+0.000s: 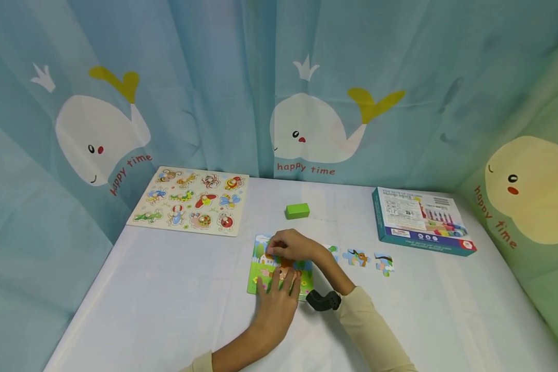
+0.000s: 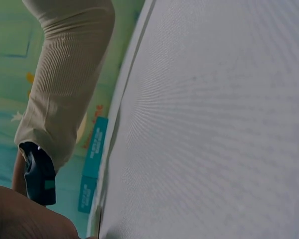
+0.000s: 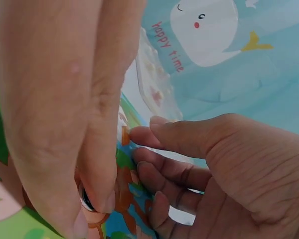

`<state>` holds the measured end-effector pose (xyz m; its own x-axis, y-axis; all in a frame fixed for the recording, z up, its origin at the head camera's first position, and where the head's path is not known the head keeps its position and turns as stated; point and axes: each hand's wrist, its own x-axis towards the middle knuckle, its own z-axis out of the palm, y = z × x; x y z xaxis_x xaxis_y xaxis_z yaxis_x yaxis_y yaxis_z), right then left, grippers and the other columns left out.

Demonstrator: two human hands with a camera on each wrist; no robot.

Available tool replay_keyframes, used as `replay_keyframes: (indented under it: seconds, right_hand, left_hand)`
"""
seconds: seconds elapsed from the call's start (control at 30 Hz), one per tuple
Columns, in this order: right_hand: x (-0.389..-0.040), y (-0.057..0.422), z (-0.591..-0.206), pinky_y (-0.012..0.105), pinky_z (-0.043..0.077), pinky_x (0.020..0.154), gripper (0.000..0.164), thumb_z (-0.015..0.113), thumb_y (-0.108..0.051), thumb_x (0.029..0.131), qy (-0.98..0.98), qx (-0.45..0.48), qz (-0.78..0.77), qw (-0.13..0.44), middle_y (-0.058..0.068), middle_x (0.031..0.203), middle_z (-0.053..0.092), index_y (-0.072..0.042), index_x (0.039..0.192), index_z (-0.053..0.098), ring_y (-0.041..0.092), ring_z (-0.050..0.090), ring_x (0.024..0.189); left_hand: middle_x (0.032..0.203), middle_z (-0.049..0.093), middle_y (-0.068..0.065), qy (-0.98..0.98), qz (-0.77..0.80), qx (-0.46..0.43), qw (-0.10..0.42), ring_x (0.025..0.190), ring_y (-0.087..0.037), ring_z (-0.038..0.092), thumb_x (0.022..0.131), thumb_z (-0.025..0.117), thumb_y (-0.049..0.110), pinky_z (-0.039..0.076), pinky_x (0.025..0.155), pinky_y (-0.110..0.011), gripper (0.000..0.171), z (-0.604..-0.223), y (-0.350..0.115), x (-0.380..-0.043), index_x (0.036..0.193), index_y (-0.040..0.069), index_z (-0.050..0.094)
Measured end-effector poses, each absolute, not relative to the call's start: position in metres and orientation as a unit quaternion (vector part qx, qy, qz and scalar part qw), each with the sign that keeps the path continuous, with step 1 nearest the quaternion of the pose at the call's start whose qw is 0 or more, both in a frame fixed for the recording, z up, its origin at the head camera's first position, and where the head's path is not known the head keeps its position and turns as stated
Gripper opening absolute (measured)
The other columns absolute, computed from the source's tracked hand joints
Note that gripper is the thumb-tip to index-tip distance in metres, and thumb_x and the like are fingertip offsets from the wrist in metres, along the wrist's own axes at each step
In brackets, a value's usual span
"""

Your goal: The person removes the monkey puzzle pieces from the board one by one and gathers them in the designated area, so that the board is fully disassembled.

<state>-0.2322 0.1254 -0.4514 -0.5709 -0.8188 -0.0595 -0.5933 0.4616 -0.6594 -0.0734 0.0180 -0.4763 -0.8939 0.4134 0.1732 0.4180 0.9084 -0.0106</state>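
A picture puzzle [image 1: 256, 284] with a house, trees and a brown animal lies on the white table. My left hand [image 1: 276, 310] rests on its lower part, fingers spread and straight, pressing the picture. Over the upper left of the puzzle is my right hand [image 1: 294, 245], curled, with thumb and forefinger pinching the edge of an orange-brown puzzle piece [image 3: 125, 134]. In the right wrist view the left fingers [image 3: 45, 124] reach down close beside the right fingertips. Much of the picture is hidden under both hands. The left wrist view mostly shows bare table and the right sleeve.
Loose puzzle pieces lie right of the puzzle, including one with an animal [image 1: 356, 258] and one with a branch [image 1: 384, 263]. A green block [image 1: 297, 211] sits behind it. An insect peg board [image 1: 197, 199] lies back left, a teal box [image 1: 423, 222] back right. Curtains [image 1: 223, 103] surround the table.
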Motion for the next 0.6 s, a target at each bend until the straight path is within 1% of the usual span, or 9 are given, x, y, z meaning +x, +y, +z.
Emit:
replay_keyframes:
  seconds: [0.07, 0.3, 0.5, 0.6]
  right_hand:
    - [-0.2303, 0.1241, -0.4497, 0.021, 0.047, 0.071, 0.018, 0.057, -0.013, 0.099, 0.837, -0.422, -0.292, 0.191, 0.005, 0.092, 0.066, -0.006, 0.099, 0.073, 0.004, 0.053, 0.075]
    - [-0.2281, 0.1217, -0.4479, 0.021, 0.045, 0.067, 0.015, 0.056, -0.01, 0.098, 0.84, -0.412, -0.292, 0.197, 0.004, 0.086, 0.065, -0.005, 0.096, 0.07, 0.003, 0.05, 0.068]
    - [-0.2282, 0.12, -0.4488, 0.019, 0.046, 0.068, 0.013, 0.058, -0.01, 0.098, 0.841, -0.412, -0.29, 0.198, 0.003, 0.084, 0.067, -0.006, 0.095, 0.069, 0.0, 0.052, 0.067]
    - [-0.2273, 0.1194, -0.4471, 0.019, 0.048, 0.068, 0.012, 0.058, -0.01, 0.098, 0.836, -0.41, -0.305, 0.2, 0.004, 0.084, 0.068, -0.005, 0.094, 0.068, 0.003, 0.055, 0.068]
  left_hand:
    - [0.142, 0.054, -0.006, -0.973, -0.013, -0.214, 0.089, 0.131, -0.036, 0.049, 0.08, 0.081, 0.022, 0.049, 0.085, -0.065, 0.059, -0.4769, 0.018, -0.0734, 0.135, 0.015, 0.06]
    - [0.142, 0.055, -0.006, -0.972, -0.02, -0.217, 0.091, 0.131, -0.036, 0.048, 0.079, 0.082, 0.02, 0.049, 0.084, -0.066, 0.058, -0.4775, 0.0179, -0.0738, 0.134, 0.015, 0.061]
    - [0.141, 0.055, -0.006, -0.972, -0.027, -0.215, 0.089, 0.131, -0.036, 0.048, 0.08, 0.081, 0.019, 0.049, 0.085, -0.066, 0.056, -0.4777, 0.018, -0.0736, 0.133, 0.015, 0.062]
    - [0.141, 0.055, -0.006, -0.972, -0.027, -0.215, 0.092, 0.132, -0.036, 0.048, 0.081, 0.08, 0.018, 0.049, 0.084, -0.066, 0.056, -0.4777, 0.0182, -0.0736, 0.133, 0.014, 0.062]
